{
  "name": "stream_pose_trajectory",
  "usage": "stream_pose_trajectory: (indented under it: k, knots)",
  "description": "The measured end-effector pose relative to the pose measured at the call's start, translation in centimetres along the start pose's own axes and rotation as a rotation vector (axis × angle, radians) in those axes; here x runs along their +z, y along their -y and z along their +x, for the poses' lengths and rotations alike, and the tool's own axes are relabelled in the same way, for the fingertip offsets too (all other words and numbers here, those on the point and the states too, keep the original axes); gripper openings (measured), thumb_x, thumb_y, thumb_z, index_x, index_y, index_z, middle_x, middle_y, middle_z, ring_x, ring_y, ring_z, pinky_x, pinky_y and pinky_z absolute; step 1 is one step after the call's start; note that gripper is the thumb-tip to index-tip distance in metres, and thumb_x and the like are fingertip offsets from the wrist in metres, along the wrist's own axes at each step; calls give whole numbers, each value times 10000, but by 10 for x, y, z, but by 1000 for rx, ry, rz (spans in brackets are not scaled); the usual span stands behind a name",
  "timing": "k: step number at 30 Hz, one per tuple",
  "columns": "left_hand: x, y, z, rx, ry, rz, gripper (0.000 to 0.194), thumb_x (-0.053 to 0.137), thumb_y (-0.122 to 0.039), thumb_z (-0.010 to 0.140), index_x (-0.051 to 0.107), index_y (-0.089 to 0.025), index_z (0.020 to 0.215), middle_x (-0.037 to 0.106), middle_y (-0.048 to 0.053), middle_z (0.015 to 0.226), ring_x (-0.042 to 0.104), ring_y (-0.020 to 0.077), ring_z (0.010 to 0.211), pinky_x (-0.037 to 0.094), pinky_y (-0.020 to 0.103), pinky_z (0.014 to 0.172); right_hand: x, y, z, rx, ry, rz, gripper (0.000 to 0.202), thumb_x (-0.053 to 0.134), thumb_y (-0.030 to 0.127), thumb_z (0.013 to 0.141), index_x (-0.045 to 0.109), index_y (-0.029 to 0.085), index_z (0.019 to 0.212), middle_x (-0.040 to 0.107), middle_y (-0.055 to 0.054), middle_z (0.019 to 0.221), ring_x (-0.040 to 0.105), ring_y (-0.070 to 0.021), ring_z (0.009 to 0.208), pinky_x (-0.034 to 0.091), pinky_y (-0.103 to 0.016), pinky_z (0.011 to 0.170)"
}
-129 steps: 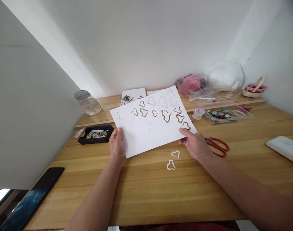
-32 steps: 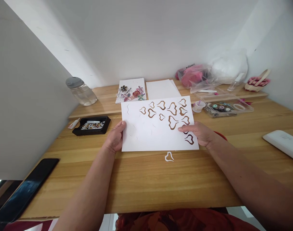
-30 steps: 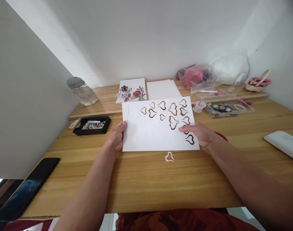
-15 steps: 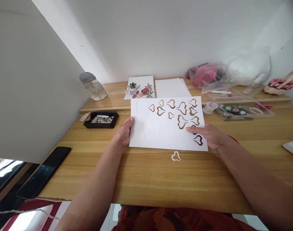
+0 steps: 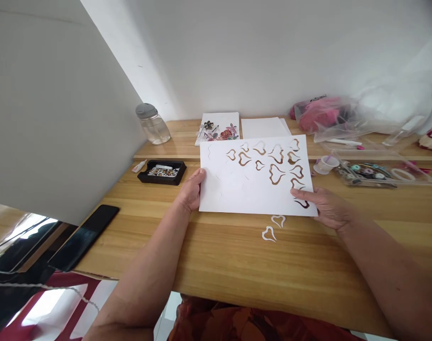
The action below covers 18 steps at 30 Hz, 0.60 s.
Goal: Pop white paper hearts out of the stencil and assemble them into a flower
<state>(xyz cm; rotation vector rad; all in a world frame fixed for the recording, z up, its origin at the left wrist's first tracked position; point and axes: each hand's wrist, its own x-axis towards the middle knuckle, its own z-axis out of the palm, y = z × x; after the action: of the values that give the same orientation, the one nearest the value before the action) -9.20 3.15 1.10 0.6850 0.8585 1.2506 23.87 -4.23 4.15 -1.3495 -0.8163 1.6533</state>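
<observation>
A white sheet of paper (image 5: 233,194) is held up above the wooden table, with several curved heart-shaped cut-outs in its right half. My left hand (image 5: 192,190) pinches its left edge, thumb in front. At the lower right corner my right hand (image 5: 324,206) grips the sheet, its thumb lying across the cut-outs and the other fingers hidden behind. Below the sheet, a cut paper heart outline (image 5: 268,234) lies on the tabletop. A second paper heart outline (image 5: 278,220) lies just beyond it, near the sheet's lower edge.
A black tray of beads (image 5: 162,180) and a dark phone (image 5: 84,234) lie to the left. Behind stand a water bottle (image 5: 154,125) and a flower-decorated card (image 5: 219,121). A clear plastic case of craft pieces (image 5: 379,173) and a small white cup (image 5: 325,165) are on the right.
The view has shifted, so most things sit further right. The sheet has risen slightly relative to the table, and the second paper heart outline now shows below its edge. Both hands keep their hold.
</observation>
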Motion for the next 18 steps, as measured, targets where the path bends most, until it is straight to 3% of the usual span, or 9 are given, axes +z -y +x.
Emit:
stream_pose_trajectory:
  k: [3,5,11,18]
  knots:
    - [0,-1,1,33,-30,-22,117,649,-291,876,602,-187,854,703,24,777,689,192,759,568,401,898,-2,0,1,-30,-22,-39,292,855,250,684,717,169,929,732,-42,841,660,-153,642,525,-210,485]
    - [1,-2,2,58,-51,-42,125,648,-287,878,590,-189,825,690,9,750,672,172,709,572,384,885,-3,0,1,-34,5,-21,344,873,285,661,711,172,943,723,-44,830,668,-162,659,519,-214,491]
    - [1,2,5,92,-87,-94,114,671,-290,861,609,-195,875,690,9,771,688,193,798,567,369,899,-4,-6,6,-69,41,-20,348,889,377,633,703,159,830,720,-57,785,666,-156,674,519,-212,519]
    - [6,3,2,87,-79,-110,110,663,-289,864,613,-194,883,711,30,822,696,219,906,560,375,919,2,-9,8,-138,-72,-8,375,924,321,580,696,162,832,692,-14,731,629,-120,625,491,-188,487]
